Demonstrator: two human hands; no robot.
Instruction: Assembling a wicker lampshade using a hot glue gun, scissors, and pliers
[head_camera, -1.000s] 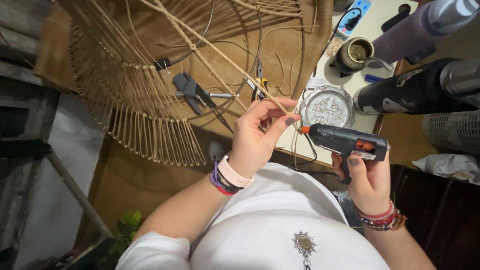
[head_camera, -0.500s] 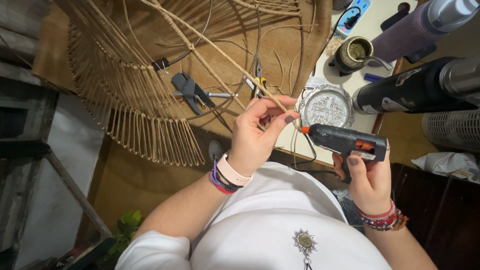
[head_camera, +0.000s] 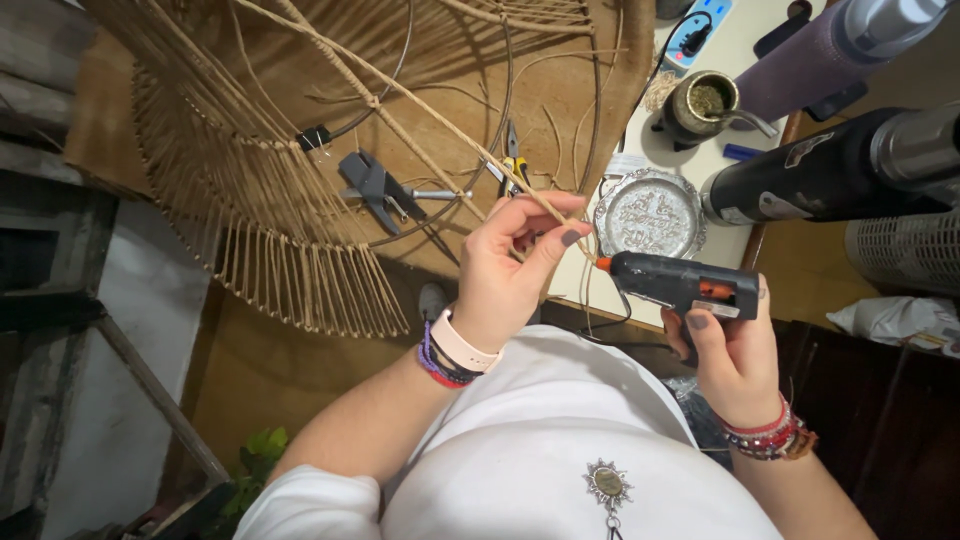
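The left hand (head_camera: 510, 265) pinches the end of a thin cane strand (head_camera: 420, 105) between thumb and fingertips, just as it did a moment ago. The right hand (head_camera: 730, 355) grips a black glue gun (head_camera: 680, 283), whose orange tip has edged closer to the pinched end. Beyond them the woven cane frame (head_camera: 260, 230) overhangs the bench (head_camera: 600, 60), with pliers (head_camera: 385, 190) lying under it and a silver tray (head_camera: 650, 212) at the near edge.

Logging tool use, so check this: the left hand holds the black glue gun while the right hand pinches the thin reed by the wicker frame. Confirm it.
The hands are swapped. In the head view, the right hand holds the black glue gun, and the left hand pinches the thin reed by the wicker frame.
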